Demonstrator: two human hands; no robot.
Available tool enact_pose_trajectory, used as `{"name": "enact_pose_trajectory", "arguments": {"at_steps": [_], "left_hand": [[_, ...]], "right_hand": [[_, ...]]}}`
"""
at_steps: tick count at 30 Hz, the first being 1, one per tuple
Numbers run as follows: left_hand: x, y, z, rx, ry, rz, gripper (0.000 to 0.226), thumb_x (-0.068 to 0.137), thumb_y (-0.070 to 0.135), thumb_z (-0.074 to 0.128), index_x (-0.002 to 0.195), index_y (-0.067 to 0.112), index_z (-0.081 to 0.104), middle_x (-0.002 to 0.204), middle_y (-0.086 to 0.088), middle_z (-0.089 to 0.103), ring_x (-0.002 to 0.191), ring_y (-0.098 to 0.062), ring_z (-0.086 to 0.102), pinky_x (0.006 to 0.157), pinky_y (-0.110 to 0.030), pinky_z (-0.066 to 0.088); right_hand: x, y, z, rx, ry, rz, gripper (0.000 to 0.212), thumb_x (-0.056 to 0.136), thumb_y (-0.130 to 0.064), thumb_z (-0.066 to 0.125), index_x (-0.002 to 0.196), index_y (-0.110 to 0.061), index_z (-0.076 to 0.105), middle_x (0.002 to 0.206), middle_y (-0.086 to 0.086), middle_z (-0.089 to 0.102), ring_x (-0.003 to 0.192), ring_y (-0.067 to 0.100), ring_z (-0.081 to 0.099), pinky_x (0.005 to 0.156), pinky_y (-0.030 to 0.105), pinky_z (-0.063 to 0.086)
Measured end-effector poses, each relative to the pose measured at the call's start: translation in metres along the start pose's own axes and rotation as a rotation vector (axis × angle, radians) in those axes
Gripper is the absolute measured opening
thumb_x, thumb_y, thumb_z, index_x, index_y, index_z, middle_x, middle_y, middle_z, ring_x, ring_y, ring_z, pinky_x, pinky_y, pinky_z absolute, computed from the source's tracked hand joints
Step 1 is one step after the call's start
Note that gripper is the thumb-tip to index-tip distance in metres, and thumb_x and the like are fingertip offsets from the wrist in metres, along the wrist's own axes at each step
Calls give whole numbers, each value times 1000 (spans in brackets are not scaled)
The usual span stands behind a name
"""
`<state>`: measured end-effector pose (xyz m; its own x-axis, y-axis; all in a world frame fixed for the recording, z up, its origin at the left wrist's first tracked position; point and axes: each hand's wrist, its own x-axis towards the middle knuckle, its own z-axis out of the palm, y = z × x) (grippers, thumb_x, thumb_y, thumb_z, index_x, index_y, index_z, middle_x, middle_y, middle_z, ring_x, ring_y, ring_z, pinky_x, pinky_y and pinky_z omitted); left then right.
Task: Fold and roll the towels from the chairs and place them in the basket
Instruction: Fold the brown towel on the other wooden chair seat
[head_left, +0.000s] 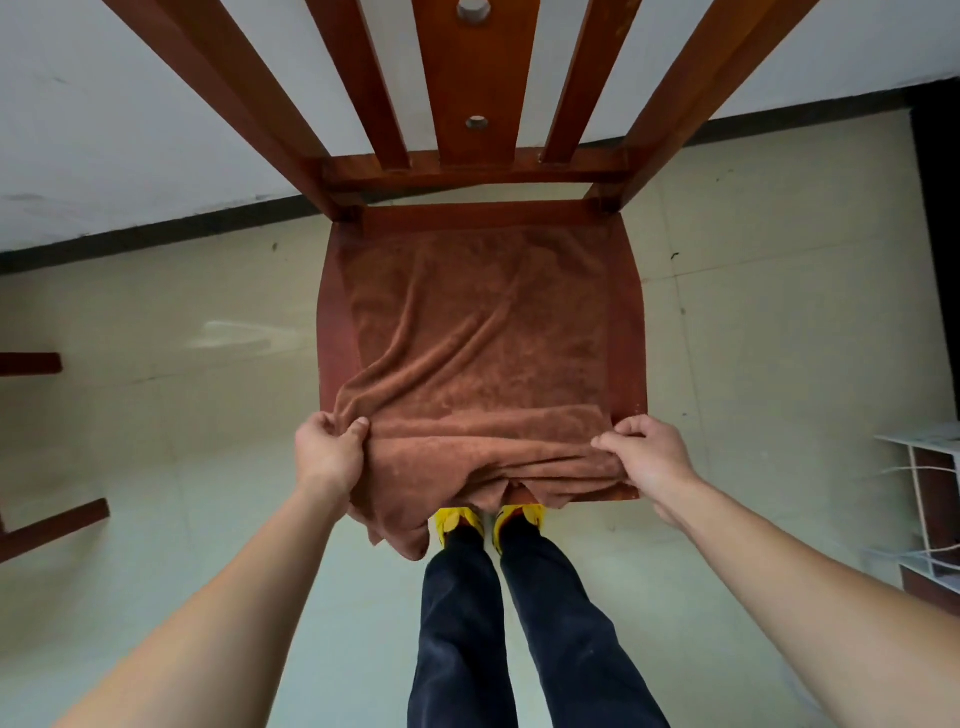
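A brown towel lies spread over the seat of a red-brown wooden chair straight in front of me. Its near edge is bunched and hangs over the seat's front, down towards my feet. My left hand pinches the near left corner of the towel. At the near right corner, my right hand grips the folded edge. No basket is in view.
The chair's slatted back rises towards a white wall. Parts of another wooden chair show at the left edge. A white wire rack stands at the right edge. Pale floor tiles surround the chair; my legs and yellow shoes stand at its front.
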<state>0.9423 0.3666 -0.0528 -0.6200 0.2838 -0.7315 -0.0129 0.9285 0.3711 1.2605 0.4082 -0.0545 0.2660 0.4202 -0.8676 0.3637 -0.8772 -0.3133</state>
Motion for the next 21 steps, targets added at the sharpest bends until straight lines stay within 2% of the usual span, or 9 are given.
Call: {"name": "enact_pose_trajectory", "arguments": {"at_steps": [4, 6, 8, 10, 12, 14, 16, 19, 21], "left_hand": [[2, 9, 0, 103, 41, 48, 25, 79, 21, 75, 76, 16, 50, 74, -2, 58, 77, -25, 57, 76, -37, 49], [8, 24, -3, 113, 49, 70, 31, 74, 29, 79, 87, 15, 55, 86, -4, 62, 83, -25, 59, 83, -37, 51], [24, 44, -3, 93, 38, 74, 43, 66, 39, 82, 91, 14, 57, 93, -6, 67, 86, -24, 63, 87, -38, 54], [41, 68, 1, 31, 2, 71, 48, 57, 46, 83, 84, 15, 57, 86, -8, 68, 76, -24, 66, 75, -32, 58], [50, 95, 8, -8, -49, 70, 40, 68, 41, 81, 78, 14, 53, 74, -7, 62, 58, -21, 57, 48, -18, 49], [60, 117, 16, 16, -67, 65, 30, 82, 34, 73, 82, 12, 54, 69, -5, 57, 52, -16, 50, 41, -21, 40], [71, 132, 22, 54, -47, 70, 26, 85, 31, 71, 82, 12, 54, 70, -4, 56, 53, -16, 49, 46, -25, 38], [85, 141, 25, 91, 58, 123, 20, 84, 24, 72, 94, 14, 57, 87, -8, 61, 70, -22, 58, 63, -29, 50], [93, 146, 23, 99, 156, 184, 15, 85, 22, 70, 95, 15, 61, 94, -6, 63, 81, -25, 61, 74, -28, 49]], "right_hand": [[3, 4, -3, -286, 45, -40, 40, 69, -31, 82, 100, -24, 59, 88, -5, 69, 84, 18, 66, 79, 35, 54], [2, -14, -7, -420, 145, -141, 37, 71, -43, 76, 100, -30, 57, 86, -13, 67, 84, 15, 64, 75, 32, 50], [8, -41, -10, -428, 234, -242, 33, 76, -44, 71, 103, -29, 59, 89, -12, 65, 86, 16, 62, 73, 30, 46], [22, -73, -8, -348, 262, -302, 31, 81, -39, 69, 107, -23, 61, 91, -9, 63, 90, 17, 62, 74, 28, 43], [40, -106, -2, -254, 279, -360, 32, 82, -36, 69, 109, -19, 64, 98, -3, 66, 99, 21, 63, 81, 26, 45], [56, -135, 5, -204, 288, -382, 38, 83, -37, 68, 114, -15, 64, 113, 3, 66, 108, 23, 61, 85, 23, 42], [70, -157, 11, -193, 268, -360, 40, 83, -38, 69, 114, -13, 63, 114, 6, 64, 106, 24, 61, 86, 26, 46], [85, -171, 14, -122, 246, -299, 31, 79, -29, 75, 105, -15, 66, 108, 5, 66, 96, 25, 64, 85, 35, 55], [89, -171, 14, -138, 285, -312, 30, 82, -26, 72, 109, -14, 67, 109, 6, 67, 91, 22, 63, 81, 29, 52]]}}
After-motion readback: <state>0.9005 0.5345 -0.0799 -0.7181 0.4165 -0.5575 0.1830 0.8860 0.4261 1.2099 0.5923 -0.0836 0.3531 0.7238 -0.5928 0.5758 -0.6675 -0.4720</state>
